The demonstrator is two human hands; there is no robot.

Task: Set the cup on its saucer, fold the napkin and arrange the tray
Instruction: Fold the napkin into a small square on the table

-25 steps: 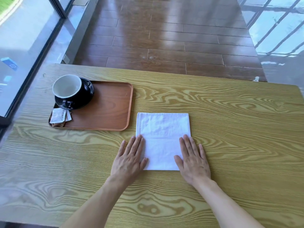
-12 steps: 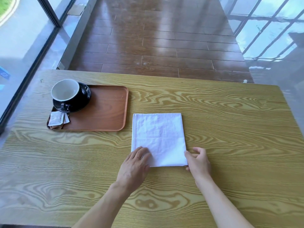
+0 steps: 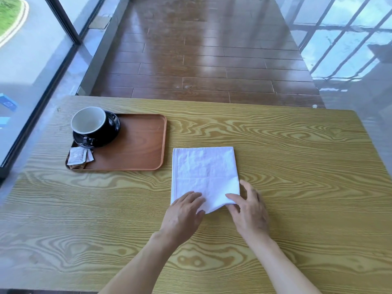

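**Monitor:** What's on the table [image 3: 297, 166] from where you sit?

**Me:** Biggest first: the tray [image 3: 140, 143] lies near the table's far left corner. The saucer [image 3: 110, 136] sits in the tray's far left corner with the cup [image 3: 89, 122] already standing on it, and some small packets [image 3: 79, 157] lie in the tray's near left corner. The napkin [image 3: 203, 172] lies flat just right of the tray, apart from it, toward the near edge.

**Monitor:** Hands?

**Me:** Both are on the napkin's near edge. My left hand [image 3: 182, 213] rests curled on the near left corner; whether it pinches cloth I cannot tell. My right hand [image 3: 248, 211] grips the near right corner, which looks raised and drawn inward.

**Monitor:** How will you fold?

**Me:** I judge 1 more fold is starting. I'd pin with the left, carry the corners over squarely, match the edges, then press the crease.

**Monitor:** Obstacles?

**Me:** None near the cloth. The tray's right half is bare for it; the packets may want straightening.
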